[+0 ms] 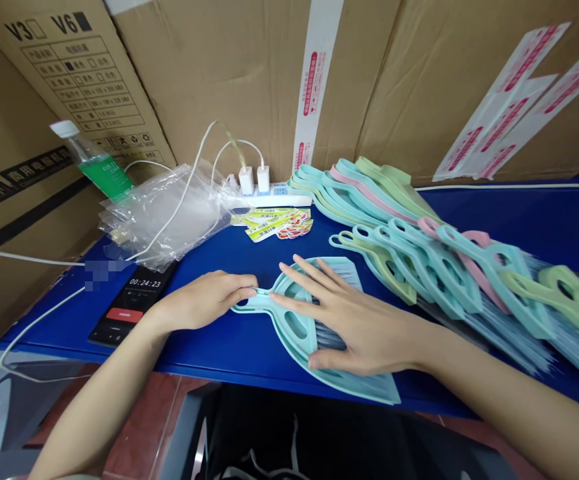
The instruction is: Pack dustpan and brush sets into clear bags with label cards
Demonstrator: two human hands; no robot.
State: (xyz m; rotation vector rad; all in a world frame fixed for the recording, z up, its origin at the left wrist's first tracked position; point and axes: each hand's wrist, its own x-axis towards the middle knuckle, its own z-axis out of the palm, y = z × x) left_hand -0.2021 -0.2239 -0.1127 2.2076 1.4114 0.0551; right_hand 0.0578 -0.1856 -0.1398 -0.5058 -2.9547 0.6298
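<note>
And here's the teal dustpan w/ brush [309, 339], ctr of frame on the blue surface [209, 353], long axis approx. L–R, handle end to frame L. L hand [214, 300] is nearer that end, grip closed on it; R hand [352, 317] spread open over the wide end, fingertips twd. upper L.

The teal hand brush [289, 313] in front of you looks like smooth, semi-matt plastic with fine, fibrous grey bristles [328, 337]; the teal dustpan [369, 392] beneath it is similarly smooth plastic. Your blue tabletop [204, 343] has a smooth, slightly glossy finish. You face matt brown cardboard cartons [249, 73] with shiny plastic tape [319, 73], plus crinkled, glossy clear plastic bags [149, 207] and a smooth, glossy-fronted phone [129, 298].
</note>
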